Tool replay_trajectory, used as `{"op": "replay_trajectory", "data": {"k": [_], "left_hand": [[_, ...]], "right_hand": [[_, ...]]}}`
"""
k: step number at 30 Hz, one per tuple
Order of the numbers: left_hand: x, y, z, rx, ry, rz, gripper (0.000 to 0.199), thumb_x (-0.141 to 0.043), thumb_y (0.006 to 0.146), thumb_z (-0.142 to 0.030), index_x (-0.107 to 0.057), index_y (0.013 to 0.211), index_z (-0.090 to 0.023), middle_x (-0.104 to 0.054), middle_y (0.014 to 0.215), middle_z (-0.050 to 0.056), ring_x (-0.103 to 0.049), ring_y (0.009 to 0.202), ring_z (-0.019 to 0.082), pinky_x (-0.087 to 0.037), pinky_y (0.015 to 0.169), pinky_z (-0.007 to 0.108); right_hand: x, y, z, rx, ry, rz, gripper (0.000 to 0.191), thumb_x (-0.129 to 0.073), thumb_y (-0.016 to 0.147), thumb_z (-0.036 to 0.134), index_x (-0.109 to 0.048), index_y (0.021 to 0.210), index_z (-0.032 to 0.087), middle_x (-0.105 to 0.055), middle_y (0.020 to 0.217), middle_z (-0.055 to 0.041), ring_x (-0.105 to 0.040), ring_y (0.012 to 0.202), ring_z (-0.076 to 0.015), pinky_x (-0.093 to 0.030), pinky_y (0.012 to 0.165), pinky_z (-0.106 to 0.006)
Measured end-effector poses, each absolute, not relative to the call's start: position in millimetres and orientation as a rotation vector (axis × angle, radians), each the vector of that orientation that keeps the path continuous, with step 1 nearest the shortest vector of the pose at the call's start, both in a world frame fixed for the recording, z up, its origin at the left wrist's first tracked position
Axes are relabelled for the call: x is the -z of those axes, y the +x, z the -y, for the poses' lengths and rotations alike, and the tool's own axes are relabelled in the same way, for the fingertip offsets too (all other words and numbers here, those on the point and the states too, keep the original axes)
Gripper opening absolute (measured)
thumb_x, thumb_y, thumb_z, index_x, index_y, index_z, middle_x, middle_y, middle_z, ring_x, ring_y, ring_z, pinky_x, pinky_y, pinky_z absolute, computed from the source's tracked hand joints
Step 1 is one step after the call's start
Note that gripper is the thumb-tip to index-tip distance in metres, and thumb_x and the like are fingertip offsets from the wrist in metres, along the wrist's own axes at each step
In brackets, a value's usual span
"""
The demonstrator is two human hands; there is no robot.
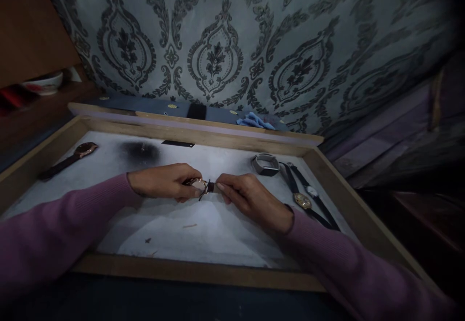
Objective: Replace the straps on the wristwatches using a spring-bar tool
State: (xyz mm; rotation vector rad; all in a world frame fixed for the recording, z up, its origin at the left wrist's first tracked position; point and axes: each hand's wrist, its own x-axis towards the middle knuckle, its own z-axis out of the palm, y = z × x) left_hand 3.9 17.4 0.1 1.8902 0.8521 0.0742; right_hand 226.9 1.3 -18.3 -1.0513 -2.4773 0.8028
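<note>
Left hand (pixel 165 181), fingers clamped on the case of a wristwatch (pixel 198 184); right hand (pixel 256 200), fingers pinched on its strap. The watch is held above the middle of the wooden tray (pixel 199 267). A metal-banded watch (pixel 266 164) lies near the tray's far right corner.
</note>
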Motion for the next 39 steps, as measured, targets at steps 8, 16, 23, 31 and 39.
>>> {"op": "replay_trajectory", "data": {"k": [8, 16, 23, 31, 39], "left_hand": [[-1.6, 5.4, -15.5, -0.099, 1.829, -0.834, 0.015, -0.051, 0.084, -0.031, -0.051, 0.087, -0.017, -0.047, 0.062, -0.005, -0.044, 0.058, 0.012, -0.035, 0.056, 0.024], [1.0, 4.3, -14.2, -0.189, 1.871, -0.778, 0.035, -0.049, 0.086, -0.024, -0.042, 0.120, -0.022, -0.047, 0.064, -0.007, -0.045, 0.058, 0.011, -0.036, 0.057, 0.023], [1.4, 4.6, -14.1, -0.225, 1.947, -0.808, 0.028, -0.048, 0.088, -0.023, -0.044, 0.115, -0.021, -0.049, 0.062, -0.007, -0.047, 0.058, 0.011, -0.036, 0.057, 0.023], [5.0, 5.3, -14.1, -0.302, 1.995, -0.817, 0.025, -0.047, 0.088, -0.020, -0.046, 0.114, -0.020, -0.049, 0.064, -0.006, -0.045, 0.058, 0.010, -0.036, 0.057, 0.022], [6.5, 10.1, -12.9, -0.409, 2.142, -0.870, 0.008, -0.047, 0.085, -0.015, -0.053, 0.090, -0.018, -0.046, 0.065, -0.006, -0.041, 0.060, 0.009, -0.032, 0.059, 0.022]], "right_hand": [[20.5, 226.2, -2.1, -0.818, -1.081, 2.465, 0.030, -0.042, 0.094, 0.021, -0.049, 0.065, 0.017, -0.044, 0.052, 0.0042, -0.039, 0.047, -0.0075, -0.028, 0.053, -0.022], [19.7, 227.2, -3.9, -0.855, -1.131, 2.398, 0.031, -0.043, 0.093, 0.019, -0.050, 0.063, 0.016, -0.045, 0.051, 0.0044, -0.039, 0.046, -0.0071, -0.028, 0.053, -0.022], [20.6, 226.1, -5.1, -0.914, -1.141, 2.369, 0.030, -0.043, 0.092, 0.018, -0.050, 0.063, 0.016, -0.046, 0.053, 0.0041, -0.038, 0.047, -0.0070, -0.028, 0.053, -0.022], [20.4, 226.5, -5.2, -0.932, -1.117, 2.344, 0.032, -0.042, 0.093, 0.021, -0.050, 0.062, 0.016, -0.043, 0.051, 0.0052, -0.036, 0.047, -0.0068, -0.028, 0.054, -0.022], [22.5, 226.1, -5.3, -0.977, -1.077, 2.329, 0.031, -0.041, 0.094, 0.023, -0.053, 0.065, 0.015, -0.047, 0.053, 0.0038, -0.038, 0.047, -0.0070, -0.029, 0.052, -0.021]]}}
